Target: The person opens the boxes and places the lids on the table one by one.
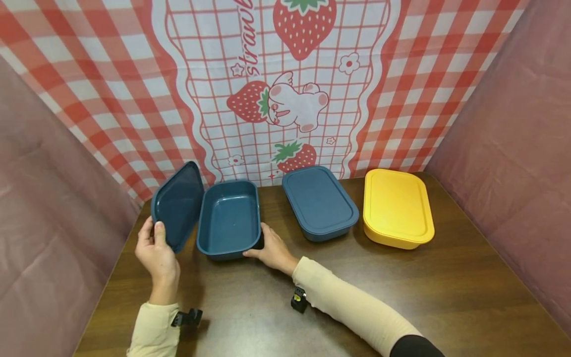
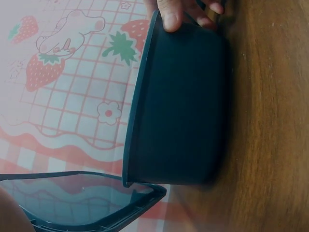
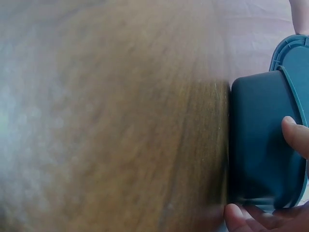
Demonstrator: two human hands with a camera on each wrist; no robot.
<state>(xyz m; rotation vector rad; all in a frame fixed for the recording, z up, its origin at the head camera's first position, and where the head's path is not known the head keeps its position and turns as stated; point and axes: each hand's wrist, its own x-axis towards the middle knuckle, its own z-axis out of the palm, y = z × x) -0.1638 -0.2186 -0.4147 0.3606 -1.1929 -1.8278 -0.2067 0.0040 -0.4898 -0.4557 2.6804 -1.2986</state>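
Observation:
An uncovered dark blue food container [image 1: 223, 255] sits upright on the table, and nothing shows inside it in the head view. My right hand [image 1: 274, 249] grips its near right corner, thumb on the front wall [image 3: 263, 125] and fingers along the side. To the left, a dark blue lid [image 1: 180, 206] stands tilted on edge beside the container, its underside turned toward it. My left hand [image 1: 158, 253] holds this lid by its near left edge, thumb in front. In the left wrist view, part of the lid [image 2: 101, 223] shows below the container.
On the right stand a lidded blue container [image 1: 320, 201] and a lidded yellow container [image 1: 397, 208]. A strawberry-print cloth [image 1: 348, 109] hangs behind the brown wooden table [image 1: 250, 317]. Pink cloth [image 1: 499, 148] borders both sides.

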